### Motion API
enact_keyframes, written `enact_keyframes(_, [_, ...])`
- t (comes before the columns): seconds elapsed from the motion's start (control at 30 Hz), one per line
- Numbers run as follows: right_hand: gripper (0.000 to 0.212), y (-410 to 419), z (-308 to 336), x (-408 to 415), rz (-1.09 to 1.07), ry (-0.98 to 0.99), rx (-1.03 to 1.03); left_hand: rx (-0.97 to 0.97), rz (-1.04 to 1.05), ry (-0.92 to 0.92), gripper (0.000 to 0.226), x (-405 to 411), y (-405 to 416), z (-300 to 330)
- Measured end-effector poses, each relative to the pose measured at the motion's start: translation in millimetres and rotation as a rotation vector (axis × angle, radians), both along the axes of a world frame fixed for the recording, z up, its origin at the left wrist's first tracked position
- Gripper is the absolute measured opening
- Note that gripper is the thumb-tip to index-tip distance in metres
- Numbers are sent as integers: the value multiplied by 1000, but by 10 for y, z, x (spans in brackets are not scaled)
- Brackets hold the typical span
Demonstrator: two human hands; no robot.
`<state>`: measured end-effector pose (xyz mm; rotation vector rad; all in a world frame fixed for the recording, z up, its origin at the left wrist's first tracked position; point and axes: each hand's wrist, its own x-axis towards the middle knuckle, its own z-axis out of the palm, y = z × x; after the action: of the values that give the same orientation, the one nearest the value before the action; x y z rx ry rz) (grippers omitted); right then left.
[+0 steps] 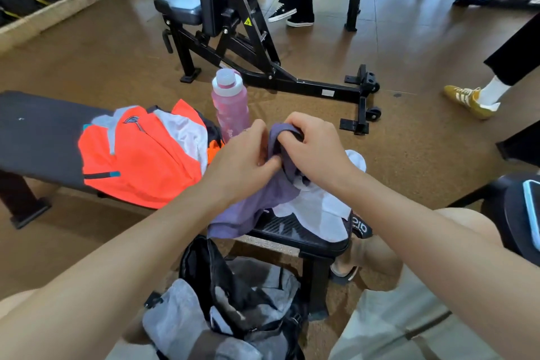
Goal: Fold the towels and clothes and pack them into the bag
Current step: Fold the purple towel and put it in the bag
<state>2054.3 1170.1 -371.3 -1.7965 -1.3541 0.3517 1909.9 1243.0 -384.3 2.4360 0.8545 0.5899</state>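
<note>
Crumpled purple fabric garment (257, 199) at frame centre, draped off the near end of the black padded table (38, 137), lower edge hanging over the table's front edge. Left hand (245, 155) pinches a fold of it, thumb and fingers curled on the cloth. Right hand (315, 149) grips the bunched top of the same garment, fingers curled over it. Both hands touching, garment's upper part lifted between them.

White cloth (318, 207) lies just at 4 o'clock of the purple garment, partly under it, on the table end.

Orange and grey sports jacket (140, 161) at 9 o'clock of the hands, spread flat on the table, unfolded. Pink translucent plastic bottle with white cap (229, 102) stands upright at 11 o'clock of the hands, just beside the jacket; whether on the table or the floor behind, cannot tell.

Open black bag (222, 280) at 6 o'clock, on the floor below the table end, between the person's knees. Grey towel (175, 318) sits in its mouth, partly hanging out.

Black metal gym bench frame (248, 38) at 12 o'clock, well apart, on the brown floor (87, 61). Yellow sneaker (470, 101) of another person at 2 o'clock. Phone with blue case (531, 213) at 3 o'clock edge, on a dark seat.
</note>
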Motion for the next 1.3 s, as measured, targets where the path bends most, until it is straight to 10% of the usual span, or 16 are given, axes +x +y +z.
enact_keyframes(0.43, [14,-104,126,458,-91,-358,-14,374,300,208,18,-286,392,341])
enact_keyframes(0.7, [18,48,533,283,-136,-74,100,117,36,25,18,-139,93,392])
enact_keyframes(1.13, [12,103,485,348,-122,-273,139,116,228,-337,6,-100,71,697])
enact_keyframes(1.3, [8,75,484,489,-249,-176,64,124,275,-89,5,-224,264,676])
